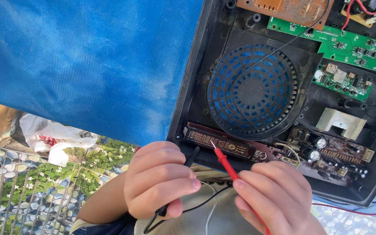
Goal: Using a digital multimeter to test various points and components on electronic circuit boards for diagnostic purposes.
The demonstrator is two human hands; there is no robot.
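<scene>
The left hand [159, 178] is curling its fingers closed around a black test probe [191, 159], whose dark tip is poking up past the knuckles toward the lower edge of an opened black casing [196, 78]; the probe's black lead [183, 211] is looping down beneath the palm. The right hand [277, 196] is pinching a red test probe [228, 165] between thumb and fingers, and the probe's thin metal tip is touching a long dark display strip [223, 142] that is lying along the casing's lower edge. The red lead is running down behind the right hand's fingers.

Inside the casing, a round blue grille [253, 91] is sitting in the middle, with a thin black wire crossing over it. To the right of the display strip, a brown circuit board [331, 156] with cylinder-shaped capacitors is lying near the right hand. Above it a pale metal bracket [340, 122] is standing, and two green circuit boards [349, 48] are lying in the upper right corner, next to a copper-coloured board [283, 8] at the top edge.

A blue tarpaulin [88, 65] is spreading under the casing and filling the upper left. Below it, a floor covering with a pebble and flower pattern [44, 182] is showing, with a white plastic bag [53, 137] lying on it well apart from both hands
</scene>
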